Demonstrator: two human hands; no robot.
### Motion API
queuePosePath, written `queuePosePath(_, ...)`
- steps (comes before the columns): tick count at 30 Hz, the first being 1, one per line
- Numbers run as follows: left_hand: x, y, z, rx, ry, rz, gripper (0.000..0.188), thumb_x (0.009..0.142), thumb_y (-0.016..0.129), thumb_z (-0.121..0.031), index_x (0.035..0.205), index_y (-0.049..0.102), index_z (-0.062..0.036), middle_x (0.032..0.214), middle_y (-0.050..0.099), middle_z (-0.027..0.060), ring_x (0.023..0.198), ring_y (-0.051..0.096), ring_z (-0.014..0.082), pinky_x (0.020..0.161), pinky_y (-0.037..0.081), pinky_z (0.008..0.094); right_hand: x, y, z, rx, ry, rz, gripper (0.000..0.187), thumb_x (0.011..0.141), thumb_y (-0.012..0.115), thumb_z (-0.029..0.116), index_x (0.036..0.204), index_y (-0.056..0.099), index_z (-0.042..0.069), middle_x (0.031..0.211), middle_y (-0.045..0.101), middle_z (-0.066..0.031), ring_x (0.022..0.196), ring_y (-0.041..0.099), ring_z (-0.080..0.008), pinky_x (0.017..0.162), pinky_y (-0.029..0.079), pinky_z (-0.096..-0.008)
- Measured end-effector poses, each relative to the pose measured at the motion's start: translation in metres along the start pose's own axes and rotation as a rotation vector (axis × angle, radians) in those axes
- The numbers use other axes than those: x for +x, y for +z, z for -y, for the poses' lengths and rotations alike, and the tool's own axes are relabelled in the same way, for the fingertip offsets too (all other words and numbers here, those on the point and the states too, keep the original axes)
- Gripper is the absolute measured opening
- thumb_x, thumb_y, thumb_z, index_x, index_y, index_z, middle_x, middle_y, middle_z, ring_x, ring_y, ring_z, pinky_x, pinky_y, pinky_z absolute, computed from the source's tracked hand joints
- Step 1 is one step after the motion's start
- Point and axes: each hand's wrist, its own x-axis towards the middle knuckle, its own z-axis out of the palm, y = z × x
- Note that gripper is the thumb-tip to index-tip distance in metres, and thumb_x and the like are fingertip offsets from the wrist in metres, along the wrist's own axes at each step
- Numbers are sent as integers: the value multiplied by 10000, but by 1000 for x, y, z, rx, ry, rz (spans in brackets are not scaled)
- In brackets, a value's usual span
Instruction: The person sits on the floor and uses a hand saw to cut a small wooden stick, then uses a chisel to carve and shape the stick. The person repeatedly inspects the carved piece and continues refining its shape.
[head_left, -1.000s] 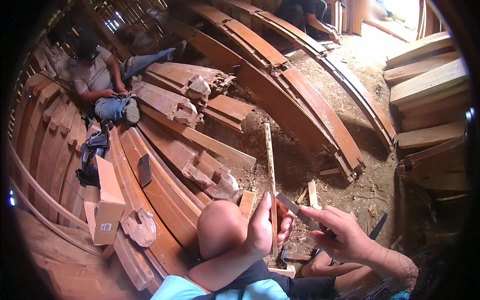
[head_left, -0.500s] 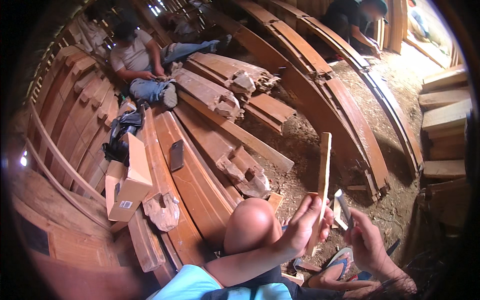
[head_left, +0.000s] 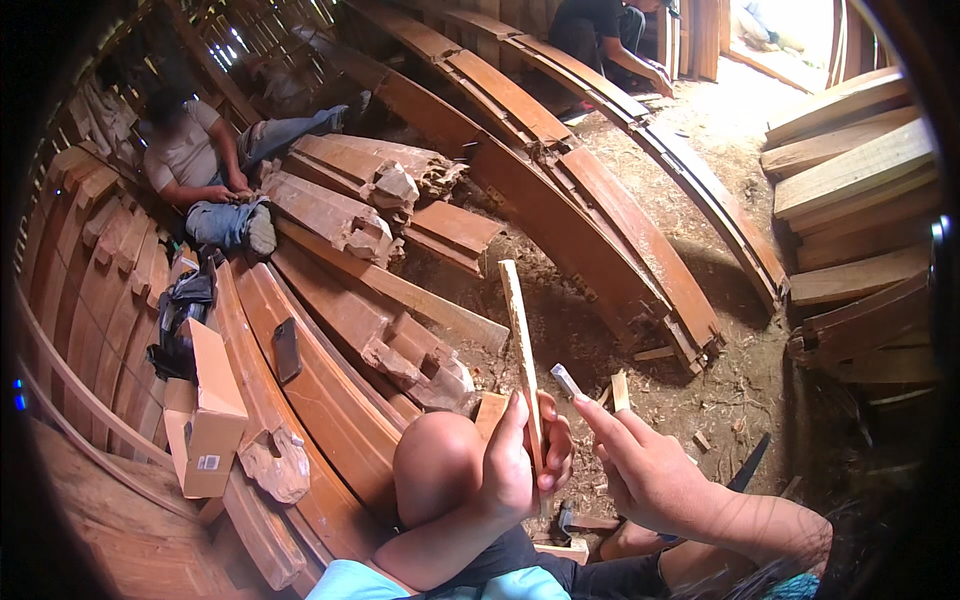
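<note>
I see the left hand (head_left: pixel 515 465) closed around the lower part of a thin wooden stick (head_left: pixel 519 345), which stands nearly upright just right of a bent knee (head_left: pixel 435 455). The right hand (head_left: pixel 655 475) holds a narrow metal blade (head_left: pixel 565 381) — index finger along it, tip near the stick but apart. Farther left I make out a dark smartphone (head_left: pixel 287 350) on reddish-brown timber (head_left: pixel 340 400), an open cardboard box (head_left: pixel 218 420) and, beyond, a seated co-worker (head_left: pixel 185 145).

A stick (head_left: pixel 519 335) is extending left of a blade (head_left: pixel 564 379); farther left, a phone (head_left: pixel 287 350) is lying on a beam (head_left: pixel 330 400), right of a box (head_left: pixel 216 415); planks (head_left: pixel 850 175) are lying far right.
</note>
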Motion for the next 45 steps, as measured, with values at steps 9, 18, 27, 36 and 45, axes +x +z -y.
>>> queuePosePath(9,-1,0,2,129,35,-160,442,967,307,-537,919,474,-131,610,476,32,412,396,114,378,321,224,8,14,-6,-49,-134,42,839,708,599,4,1456,228,79,947,469,-155,645,584,-315,520,510,-389)
queuePosePath(18,1,-4,2,106,48,-210,428,986,299,-500,946,475,-112,683,493,32,435,428,111,376,334,225,13,21,-10,-57,-164,31,840,695,592,-11,1448,222,32,952,463,-146,650,586,-300,519,516,-374)
queuePosePath(27,0,3,2,241,65,-269,401,990,305,-490,913,481,-138,655,462,-18,464,401,65,405,321,200,8,26,-1,-60,-149,5,759,722,570,-8,1425,288,43,964,470,-144,671,599,-297,514,524,-363)
queuePosePath(36,10,1,20,356,266,-441,398,992,304,-491,879,474,-149,625,421,-43,470,365,45,409,298,196,11,36,-1,-68,-128,-19,702,762,562,23,1414,306,56,949,462,-139,599,580,-282,463,501,-383)
queuePosePath(45,-2,1,-17,-234,-111,180,462,975,237,-557,955,436,-140,579,334,-15,394,295,67,345,273,197,8,26,-14,260,-120,-235,565,871,484,-22,1388,261,17,917,546,-150,619,539,-180,518,450,-293)
